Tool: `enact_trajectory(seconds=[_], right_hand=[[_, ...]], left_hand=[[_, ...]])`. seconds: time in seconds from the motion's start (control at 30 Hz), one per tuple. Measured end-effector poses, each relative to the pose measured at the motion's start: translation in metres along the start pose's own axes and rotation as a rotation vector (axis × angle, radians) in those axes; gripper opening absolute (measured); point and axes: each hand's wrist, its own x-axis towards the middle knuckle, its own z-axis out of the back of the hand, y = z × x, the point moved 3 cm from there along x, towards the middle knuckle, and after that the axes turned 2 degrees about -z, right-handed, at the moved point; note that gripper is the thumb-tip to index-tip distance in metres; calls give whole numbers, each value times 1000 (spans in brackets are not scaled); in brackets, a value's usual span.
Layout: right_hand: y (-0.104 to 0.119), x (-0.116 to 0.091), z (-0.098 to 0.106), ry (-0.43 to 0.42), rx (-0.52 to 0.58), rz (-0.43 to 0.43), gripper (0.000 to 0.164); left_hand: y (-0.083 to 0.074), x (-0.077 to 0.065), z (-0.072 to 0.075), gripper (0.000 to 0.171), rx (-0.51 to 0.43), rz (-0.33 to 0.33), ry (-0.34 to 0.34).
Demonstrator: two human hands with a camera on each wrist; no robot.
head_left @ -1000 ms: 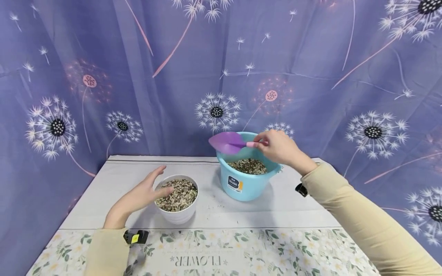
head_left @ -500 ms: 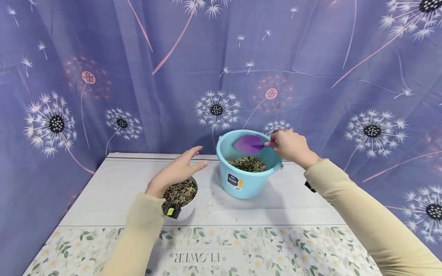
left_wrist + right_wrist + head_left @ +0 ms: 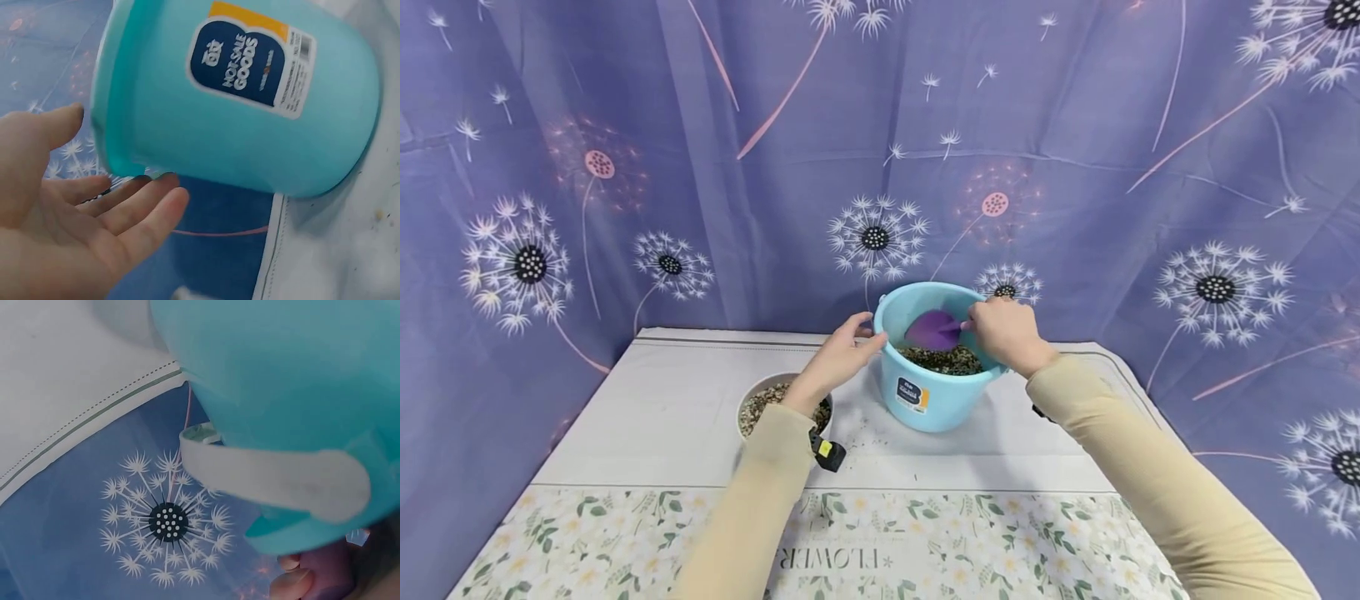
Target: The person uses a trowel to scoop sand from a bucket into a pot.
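Observation:
My right hand (image 3: pixel 1007 333) grips the handle of a purple trowel (image 3: pixel 932 331), its blade inside the light blue bucket (image 3: pixel 955 404) just over a speckled, grainy potting mix (image 3: pixel 951 361). A bit of the trowel's pinkish handle (image 3: pixel 328 569) shows beyond the bucket rim in the right wrist view. My left hand (image 3: pixel 838 362) reaches to the bucket's left rim, thumb and fingers spread and fairly straight, fingertips right at the rim. In the left wrist view that hand (image 3: pixel 81 231) has its palm turned up beside the rim.
Behind my left forearm stands a white pot (image 3: pixel 763 385) of similar mix, partly hidden. Crumbs are scattered on the white cloth (image 3: pixel 880 467) between pot and bucket. A purple dandelion curtain (image 3: pixel 775 208) hangs close behind. The bucket's white carry handle (image 3: pixel 269 475) hangs at its right side.
My left hand has moved from over the white pot rightward to the bucket rim. The trowel has gone from above the bucket's left edge down inside it, toward the mix.

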Motion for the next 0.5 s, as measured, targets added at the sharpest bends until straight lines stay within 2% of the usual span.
enact_trajectory(seconds=[0.2, 0.5], right_hand=[[9, 4, -11, -12, -56, 21, 20], [13, 14, -17, -43, -233, 104, 16]], left_hand=[[1, 3, -8, 67, -50, 1, -49], [-1, 2, -12, 65, -60, -19, -46]])
